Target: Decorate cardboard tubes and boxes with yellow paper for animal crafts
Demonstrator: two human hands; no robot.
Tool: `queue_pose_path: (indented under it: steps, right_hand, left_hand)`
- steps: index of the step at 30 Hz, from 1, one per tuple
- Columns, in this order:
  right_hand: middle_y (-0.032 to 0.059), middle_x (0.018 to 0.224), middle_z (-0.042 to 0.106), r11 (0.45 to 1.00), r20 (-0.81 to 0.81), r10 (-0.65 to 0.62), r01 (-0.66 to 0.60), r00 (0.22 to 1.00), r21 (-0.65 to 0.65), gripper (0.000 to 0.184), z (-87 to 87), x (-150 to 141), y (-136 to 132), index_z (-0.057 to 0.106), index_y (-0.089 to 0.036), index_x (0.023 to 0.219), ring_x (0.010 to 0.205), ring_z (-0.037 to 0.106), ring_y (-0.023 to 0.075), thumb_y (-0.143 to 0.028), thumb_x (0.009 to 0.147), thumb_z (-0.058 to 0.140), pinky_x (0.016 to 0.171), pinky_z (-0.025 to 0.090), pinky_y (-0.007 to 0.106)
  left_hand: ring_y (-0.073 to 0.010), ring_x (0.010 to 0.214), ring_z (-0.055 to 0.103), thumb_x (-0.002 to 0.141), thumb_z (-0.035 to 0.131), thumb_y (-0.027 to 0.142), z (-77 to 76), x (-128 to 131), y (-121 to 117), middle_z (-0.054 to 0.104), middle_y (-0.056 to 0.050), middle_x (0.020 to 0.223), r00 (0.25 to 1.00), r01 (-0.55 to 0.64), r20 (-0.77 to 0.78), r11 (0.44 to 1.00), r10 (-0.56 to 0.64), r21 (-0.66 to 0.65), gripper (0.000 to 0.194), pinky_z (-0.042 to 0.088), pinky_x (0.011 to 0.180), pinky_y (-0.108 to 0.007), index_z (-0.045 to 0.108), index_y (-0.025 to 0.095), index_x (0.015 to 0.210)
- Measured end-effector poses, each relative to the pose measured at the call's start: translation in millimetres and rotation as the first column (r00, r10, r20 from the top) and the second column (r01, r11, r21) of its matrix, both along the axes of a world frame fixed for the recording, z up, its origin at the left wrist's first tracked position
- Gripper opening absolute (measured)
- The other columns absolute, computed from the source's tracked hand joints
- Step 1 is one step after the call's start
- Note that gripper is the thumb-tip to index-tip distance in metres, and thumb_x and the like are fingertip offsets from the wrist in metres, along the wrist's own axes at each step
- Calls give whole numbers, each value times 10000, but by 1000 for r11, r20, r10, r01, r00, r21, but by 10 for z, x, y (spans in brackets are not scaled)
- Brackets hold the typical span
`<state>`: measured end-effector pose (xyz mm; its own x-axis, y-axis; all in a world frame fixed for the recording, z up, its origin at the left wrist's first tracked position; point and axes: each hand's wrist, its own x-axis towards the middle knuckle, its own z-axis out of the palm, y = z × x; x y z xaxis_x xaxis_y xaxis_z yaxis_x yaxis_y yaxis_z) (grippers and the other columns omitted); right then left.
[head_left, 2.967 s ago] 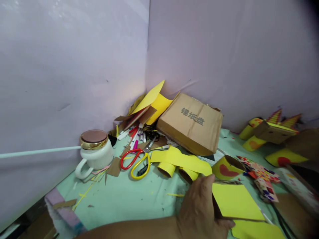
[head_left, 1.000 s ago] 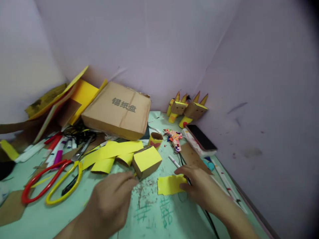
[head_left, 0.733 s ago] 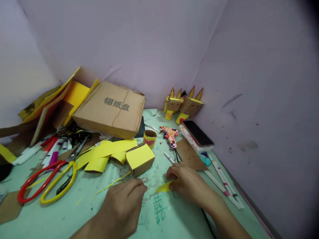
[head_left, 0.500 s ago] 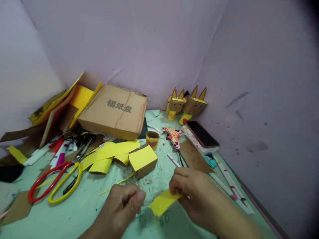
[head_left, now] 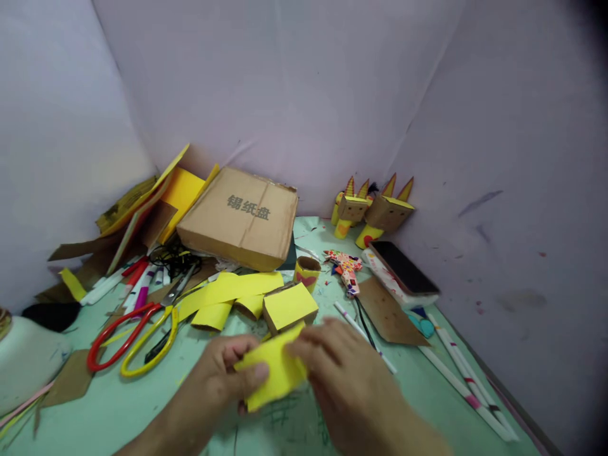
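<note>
My left hand (head_left: pixel 218 383) pinches a small yellow piece of paper (head_left: pixel 274 373) at its left side, thumb on top. On the paper's right edge are the curled fingers of my right hand (head_left: pixel 344 373), slightly smeared by motion. Just beyond the paper sits a small cardboard box (head_left: pixel 291 306) with a yellow top. Behind that box stands a short yellow tube (head_left: pixel 306 273) with a red shape on it. Yellow paper strips and rolls (head_left: pixel 230 289) lie to the box's left.
Scissors (head_left: pixel 128 345) with red and yellow handles lie at left, near several markers (head_left: pixel 142 291). A large cardboard box (head_left: pixel 242 218) leans at the back. Toward the right are a patterned glue gun (head_left: pixel 346 269), a phone (head_left: pixel 403 267), horned cardboard figures (head_left: pixel 387 212) and white sticks (head_left: pixel 468 377).
The yellow paper, held by my right hand alone before, is now between both hands, with my left thumb on it. The view has swung slightly left, so the table things appear further right.
</note>
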<state>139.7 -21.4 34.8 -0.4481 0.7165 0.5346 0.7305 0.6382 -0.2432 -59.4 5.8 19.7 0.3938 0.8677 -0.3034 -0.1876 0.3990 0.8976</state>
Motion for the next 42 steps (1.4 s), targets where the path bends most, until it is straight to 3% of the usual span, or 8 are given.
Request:
queue_pose_path:
  steps: [4, 8, 14, 17, 21, 31, 36, 42]
  right_hand:
    - [159, 1255, 490, 856, -253, -414, 279, 875, -436, 682, -99, 129, 124, 292, -181, 1306, 1034, 542, 290, -276, 718, 623, 867, 439, 456]
    - [163, 1379, 339, 724, -307, -515, 215, 800, -656, 1006, -224, -141, 236, 135, -193, 1377, 1259, 346, 332, -374, 592, 738, 1005, 334, 486]
    - [176, 1314, 344, 777, -352, -481, 203, 803, -596, 1048, -277, -333, 310, 115, -156, 1390, 1273, 307, 322, -241, 564, 754, 1041, 284, 483]
    - [145, 1363, 344, 860, -396, -218, -16, 892, -510, 976, -200, -68, 299, 188, -199, 1388, 1287, 313, 290, -168, 583, 740, 1070, 241, 471]
    - [31, 1507, 207, 774, -356, 110, -304, 928, -555, 836, -30, 329, 293, 235, -304, 1404, 1377, 158, 241, -92, 693, 622, 1098, 154, 491]
    - [73, 1472, 255, 760, -616, -373, -152, 694, -632, 643, -202, 357, 57, 266, -287, 1346, 1334, 278, 252, -252, 763, 535, 1037, 314, 488]
    - [155, 1449, 198, 725, -364, -505, 156, 783, -670, 1076, -226, 4, -65, 150, -215, 1382, 1348, 168, 333, -384, 535, 791, 1082, 184, 526]
    - [127, 1279, 412, 827, -410, -391, 119, 824, -549, 747, -337, 29, 28, 271, -225, 1316, 1223, 391, 288, -180, 676, 655, 1038, 283, 486]
  left_hand:
    - [-142, 660, 621, 659, 728, 328, 84, -86, 235, 703, -51, 769, 904, -422, 118, 901, 410, 103, 263, 502, 592, -217, 652, 132, 816]
    - [-208, 896, 636, 709, 679, 260, -7, 8, 357, 709, -91, 924, 892, -420, 181, 908, 414, -5, 232, 506, 783, -295, 648, 110, 884]
    - [-192, 815, 646, 735, 669, 274, -76, 83, 256, 719, -46, 835, 936, -309, 179, 951, 302, 10, 224, 503, 712, -274, 640, 145, 916]
    - [-188, 698, 652, 731, 667, 294, -32, 48, 187, 717, -66, 767, 967, -208, 149, 978, 207, -9, 190, 496, 628, -265, 647, 136, 834]
    - [-161, 579, 633, 742, 651, 335, -35, 22, 149, 706, -81, 719, 994, -13, 112, 1000, 13, -3, 217, 471, 568, -247, 639, 129, 809]
    - [-84, 467, 499, 611, 763, 310, -66, -94, 337, 590, 7, 522, 991, -132, -15, 988, 134, 74, 241, 415, 462, -178, 608, 126, 595]
    - [-85, 492, 503, 605, 767, 293, -96, -105, 378, 599, 1, 554, 985, -172, -12, 981, 174, 87, 224, 428, 476, -179, 632, 116, 625]
    - [-96, 507, 536, 598, 779, 261, -94, -173, 378, 615, 5, 581, 987, -154, -24, 985, 156, 80, 198, 433, 479, -188, 650, 131, 673]
